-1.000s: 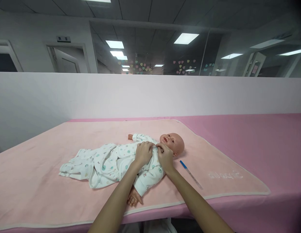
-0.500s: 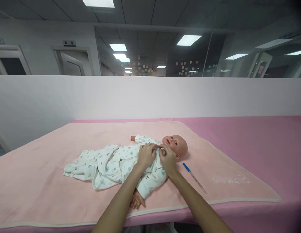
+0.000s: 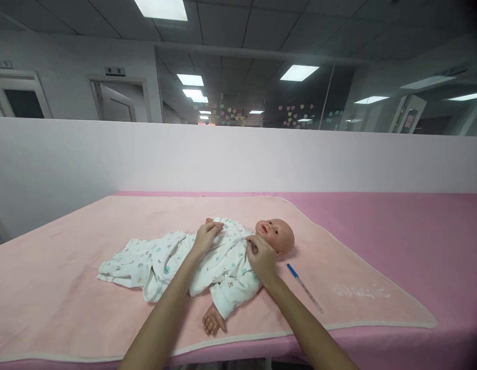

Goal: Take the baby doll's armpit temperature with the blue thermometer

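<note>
A baby doll (image 3: 280, 235) lies on its back, head to the right, dressed in a white printed baby outfit (image 3: 230, 262). My left hand (image 3: 206, 238) rests on the chest of the outfit with its fingers stretched out over the cloth. At the neck, my right hand (image 3: 261, 255) is closed in a pinch on the collar edge, just below the doll's chin. A thin pale strip or fold runs across the chest between my hands. One doll hand (image 3: 213, 319) sticks out of the near sleeve; the far one is partly hidden behind my left hand.
A thermometer-like stick with a blue cap (image 3: 304, 287) lies right of the doll. Under everything is a peach blanket (image 3: 61, 267) on a pink-covered table (image 3: 396, 236). A low white partition (image 3: 238, 159) stands behind the table.
My left hand has moved left and away from the right hand, down the chest. The right hand stays at the collar. More of the outfit's front now shows between them.
</note>
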`<state>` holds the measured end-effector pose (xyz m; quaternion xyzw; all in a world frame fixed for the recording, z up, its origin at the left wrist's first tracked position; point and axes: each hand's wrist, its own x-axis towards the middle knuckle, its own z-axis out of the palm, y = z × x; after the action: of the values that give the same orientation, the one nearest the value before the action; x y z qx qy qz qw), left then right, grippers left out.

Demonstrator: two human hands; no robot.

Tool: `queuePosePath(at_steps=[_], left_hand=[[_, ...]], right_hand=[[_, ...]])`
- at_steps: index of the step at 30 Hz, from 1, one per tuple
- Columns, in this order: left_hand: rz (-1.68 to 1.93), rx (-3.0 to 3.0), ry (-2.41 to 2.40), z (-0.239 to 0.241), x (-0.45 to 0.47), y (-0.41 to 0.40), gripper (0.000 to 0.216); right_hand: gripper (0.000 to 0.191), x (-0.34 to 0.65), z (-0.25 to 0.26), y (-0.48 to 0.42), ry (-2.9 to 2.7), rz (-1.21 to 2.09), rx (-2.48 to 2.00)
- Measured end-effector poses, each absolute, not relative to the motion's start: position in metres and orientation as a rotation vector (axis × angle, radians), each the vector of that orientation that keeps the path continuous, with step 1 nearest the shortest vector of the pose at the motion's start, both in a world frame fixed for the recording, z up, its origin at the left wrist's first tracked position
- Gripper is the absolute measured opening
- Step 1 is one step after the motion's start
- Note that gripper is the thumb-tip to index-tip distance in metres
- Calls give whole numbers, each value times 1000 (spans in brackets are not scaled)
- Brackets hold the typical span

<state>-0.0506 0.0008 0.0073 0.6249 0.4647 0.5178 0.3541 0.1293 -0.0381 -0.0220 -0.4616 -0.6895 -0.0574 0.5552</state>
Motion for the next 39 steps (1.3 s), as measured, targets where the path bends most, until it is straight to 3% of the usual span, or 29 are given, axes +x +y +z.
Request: queuePosePath(at_steps=[9, 16, 21, 39], left_hand=[[1201, 1996, 1040, 11, -50, -24, 23], [1171, 2112, 1134, 8, -51, -25, 22], [1229, 2138, 1115, 4, -49, -21, 16], [1166, 2363, 1250, 6, -44, -27, 24]], right_hand=[[21, 112, 0, -21, -2028, -171, -952], [19, 118, -6, -13, -1862, 19, -924], [16, 119, -6, -20, -1894, -65, -907], [13, 117, -9, -16, -1885, -79, -956]])
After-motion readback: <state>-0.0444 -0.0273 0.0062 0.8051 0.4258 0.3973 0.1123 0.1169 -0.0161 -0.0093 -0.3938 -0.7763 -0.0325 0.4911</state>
